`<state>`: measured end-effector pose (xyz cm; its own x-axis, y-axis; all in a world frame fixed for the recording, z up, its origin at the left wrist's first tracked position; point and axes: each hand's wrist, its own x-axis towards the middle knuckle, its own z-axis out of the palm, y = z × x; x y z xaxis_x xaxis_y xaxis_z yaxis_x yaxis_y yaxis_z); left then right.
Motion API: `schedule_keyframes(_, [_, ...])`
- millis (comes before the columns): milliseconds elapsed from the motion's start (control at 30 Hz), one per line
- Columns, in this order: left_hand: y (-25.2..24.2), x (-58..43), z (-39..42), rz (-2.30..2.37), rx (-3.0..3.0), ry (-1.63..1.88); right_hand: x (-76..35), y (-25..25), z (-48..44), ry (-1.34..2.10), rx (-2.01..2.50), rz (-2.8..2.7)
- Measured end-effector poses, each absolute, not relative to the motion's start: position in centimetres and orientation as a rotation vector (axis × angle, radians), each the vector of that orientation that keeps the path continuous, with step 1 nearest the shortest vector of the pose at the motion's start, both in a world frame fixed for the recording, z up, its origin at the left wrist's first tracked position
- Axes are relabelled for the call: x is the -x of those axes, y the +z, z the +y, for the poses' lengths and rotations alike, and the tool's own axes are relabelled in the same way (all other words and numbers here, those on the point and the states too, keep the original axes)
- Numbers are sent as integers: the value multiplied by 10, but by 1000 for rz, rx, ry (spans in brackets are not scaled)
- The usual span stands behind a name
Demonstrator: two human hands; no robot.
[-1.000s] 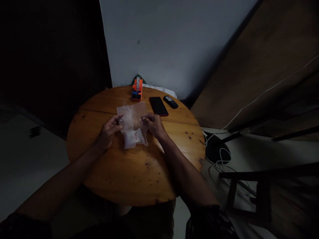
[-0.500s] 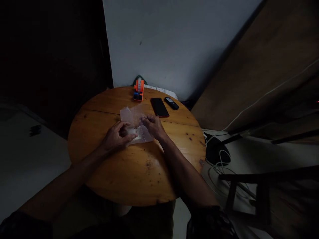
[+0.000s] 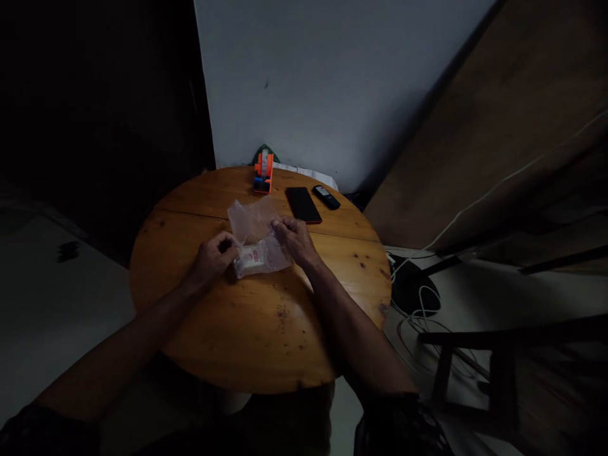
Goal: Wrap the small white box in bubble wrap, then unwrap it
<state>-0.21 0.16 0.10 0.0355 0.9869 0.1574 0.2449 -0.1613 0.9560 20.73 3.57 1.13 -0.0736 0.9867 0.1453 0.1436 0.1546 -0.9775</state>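
Observation:
A sheet of clear bubble wrap (image 3: 254,218) lies on the round wooden table (image 3: 247,342). On its near part sits a small whitish packet (image 3: 251,256) with red marking, at least partly covered by the plastic. My left hand (image 3: 215,256) pinches the wrap at its left side, beside the packet. At the right, my right hand (image 3: 295,240) has its fingers closed on the wrap's edge. The far part of the sheet stands up a little behind the packet.
An orange tape dispenser (image 3: 263,172) stands at the table's far edge. Right of it lie a dark smartphone (image 3: 304,205) and a small black handset (image 3: 326,197). White cables (image 3: 422,310) and a dark wooden stool (image 3: 475,373) are on the right.
My left hand has drawn back to the left from over the packet and now pinches the wrap, so the red marking shows. My right hand has shifted only slightly.

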Motion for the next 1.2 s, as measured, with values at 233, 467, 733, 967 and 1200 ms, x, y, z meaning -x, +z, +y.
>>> schedule_keyframes(233, [0,11,16,1395,-1034,1380,-230,9,53,614,1653,-1518])
schedule_keyframes(467, [-6,16,21,1415,-1161,1542,-230,16,44,251,2013,-1760])
schedule_keyframes(733, [-4,17,2,1343,-2093,1326,-226,32,32,263,1721,-1806])
schedule_keyframes(967, [0,21,6,1482,-2120,1082,-222,38,30,687,1198,-1880])
schedule_keyframes(1200, [10,32,6,1389,-1656,1195,-223,59,7,1880,738,-2062])
